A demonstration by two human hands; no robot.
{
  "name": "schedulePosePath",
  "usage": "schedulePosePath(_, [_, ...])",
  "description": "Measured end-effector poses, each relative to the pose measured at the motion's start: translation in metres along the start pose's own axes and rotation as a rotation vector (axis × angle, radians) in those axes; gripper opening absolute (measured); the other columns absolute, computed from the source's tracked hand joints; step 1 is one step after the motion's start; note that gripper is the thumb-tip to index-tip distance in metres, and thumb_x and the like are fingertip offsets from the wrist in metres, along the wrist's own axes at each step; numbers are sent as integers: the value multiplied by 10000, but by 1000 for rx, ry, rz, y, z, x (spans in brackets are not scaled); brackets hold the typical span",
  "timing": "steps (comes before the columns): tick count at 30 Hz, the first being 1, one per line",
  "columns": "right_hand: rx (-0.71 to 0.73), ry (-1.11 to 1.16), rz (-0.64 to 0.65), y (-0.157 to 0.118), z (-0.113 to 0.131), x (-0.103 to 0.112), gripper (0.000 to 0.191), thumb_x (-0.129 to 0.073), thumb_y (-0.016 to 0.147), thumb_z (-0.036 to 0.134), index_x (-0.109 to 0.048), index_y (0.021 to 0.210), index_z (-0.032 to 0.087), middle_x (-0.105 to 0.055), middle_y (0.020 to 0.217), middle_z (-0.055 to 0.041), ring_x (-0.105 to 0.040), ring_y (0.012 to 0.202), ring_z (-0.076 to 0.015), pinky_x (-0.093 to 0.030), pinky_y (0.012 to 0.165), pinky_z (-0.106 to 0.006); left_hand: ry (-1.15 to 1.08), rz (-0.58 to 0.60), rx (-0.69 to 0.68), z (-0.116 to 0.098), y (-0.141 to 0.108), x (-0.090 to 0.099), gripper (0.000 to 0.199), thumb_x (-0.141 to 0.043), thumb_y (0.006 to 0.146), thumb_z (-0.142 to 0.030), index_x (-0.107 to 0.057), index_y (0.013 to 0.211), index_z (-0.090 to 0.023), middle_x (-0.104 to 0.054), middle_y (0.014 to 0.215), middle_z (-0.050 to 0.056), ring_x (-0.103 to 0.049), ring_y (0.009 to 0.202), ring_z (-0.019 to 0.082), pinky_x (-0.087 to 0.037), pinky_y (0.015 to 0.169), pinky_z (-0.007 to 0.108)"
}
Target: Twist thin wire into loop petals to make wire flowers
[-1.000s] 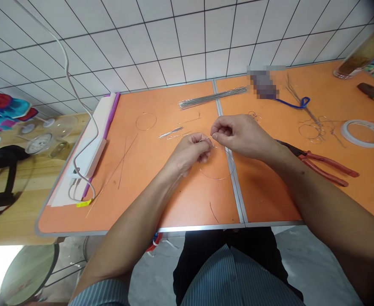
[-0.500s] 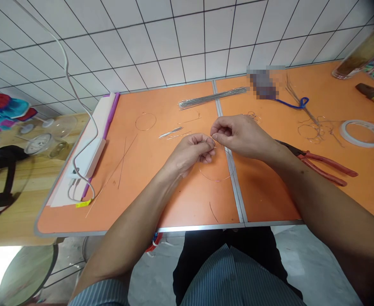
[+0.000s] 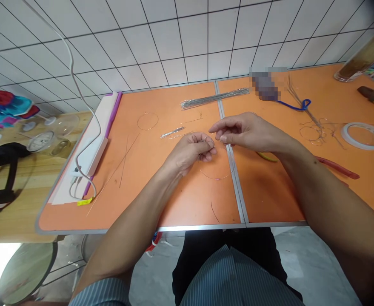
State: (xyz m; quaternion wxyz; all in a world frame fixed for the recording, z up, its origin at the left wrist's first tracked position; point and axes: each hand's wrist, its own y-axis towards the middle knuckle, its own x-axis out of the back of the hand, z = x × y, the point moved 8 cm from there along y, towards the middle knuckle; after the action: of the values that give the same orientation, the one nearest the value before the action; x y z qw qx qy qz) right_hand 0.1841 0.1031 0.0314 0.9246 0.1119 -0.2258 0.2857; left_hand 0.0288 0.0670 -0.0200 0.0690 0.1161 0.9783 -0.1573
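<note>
Thin wire loop [image 3: 217, 179], apparently pinched in left fingers [image 3: 209, 145]

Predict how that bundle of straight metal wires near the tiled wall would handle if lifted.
The bundle would probably stay fairly stiff, since its wires lie nearly straight. Single wires might slip or fan out: the ends look uneven and no tie shows. Being long and thin, it could sag slightly if gripped at one end.

a small craft workspace, judging by the bundled silvery straight wires [image 3: 215, 99] at twelve o'clock and red-handled pliers [image 3: 338, 167] at three.
</note>
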Motion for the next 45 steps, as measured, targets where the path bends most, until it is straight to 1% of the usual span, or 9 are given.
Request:
schedulePosePath(4, [62, -33, 99, 0, 3, -3, 288, -807, 939, 333, -883, 1211, 280, -844, 1034, -21, -728, 949, -202, -553, 826, -317, 10, 53, -3, -1, 0, -1, 109, -732, 836, -94, -679, 761, -152, -749, 731, 48, -634, 561, 96, -498, 589, 224])
schedulePosePath(8, [91, -44, 182, -1, 5, -5, 306, -791, 940, 327, -883, 1231, 296, -832, 957, 5, -705, 859, -177, -519, 772, -302, 24, 112, -3, 1, 1, -2, 99, -757, 823, -112, -695, 756, -147, -733, 713, 50, -609, 545, 91, -481, 585, 226])
schedulePosePath(11, [80, -39, 225, -2, 1, -6, 332, -782, 947, 340, -872, 1265, 305, -827, 942, 14, -699, 840, -169, -507, 753, -297, 24, 148, -6, 1, 1, -3, 88, -776, 818, -125, -708, 766, -144, -726, 710, 50, -596, 543, 89, -465, 577, 225])
schedulePosePath(15, [43, 23, 255, -3, -4, -7, 342, -781, 956, 348, -864, 1284, 304, -832, 939, 12, -730, 829, -164, -542, 780, -299, 29, 175, -10, -1, -1, -4, 89, -789, 822, -142, -721, 765, -139, -727, 716, 55, -592, 547, 88, -459, 577, 226])
schedulePosePath(19, [30, 62, 246, -2, -4, -8, 299, -804, 938, 330, -878, 1225, 290, -830, 913, 15, -746, 808, -156, -569, 790, -295, 11, 194, -4, -2, -3, -6, 84, -792, 811, -130, -731, 753, -129, -727, 717, 61, -589, 558, 85, -460, 581, 217])
schedulePosePath(23, [48, 72, 231, -2, -1, -8, 269, -810, 948, 355, -878, 1191, 262, -822, 872, 8, -747, 782, -152, -568, 769, -293, 1, 189, 10, -1, -3, -6, 83, -790, 806, -116, -740, 740, -120, -735, 717, 68, -583, 556, 79, -452, 575, 207])
schedulePosePath(30, [54, 64, 207, 0, 2, -7, 212, -827, 934, 336, -864, 1121, 242, -809, 825, 13, -742, 752, -149, -563, 749, -293, -55, 203, 32, 2, -2, -9, 130, -817, 809, -160, -738, 710, -128, -724, 700, 57, -570, 538, 70, -425, 556, 204])
schedulePosePath(41, [70, 48, 196, 1, 1, -6, 217, -826, 944, 367, -853, 1106, 226, -801, 801, 14, -732, 732, -147, -545, 737, -288, -47, 176, 36, 4, -2, -10, 130, -813, 809, -174, -731, 712, -144, -706, 684, 54, -551, 534, 80, -382, 543, 212])
schedulePosePath(45, [46, 61, 180, 1, -1, -5, 226, -827, 943, 384, -859, 1107, 232, -809, 840, 1, -730, 747, -154, -562, 747, -301, -14, 140, 25, 4, -2, -7, 122, -807, 796, -185, -721, 717, -150, -708, 687, 49, -551, 542, 82, -384, 552, 220])
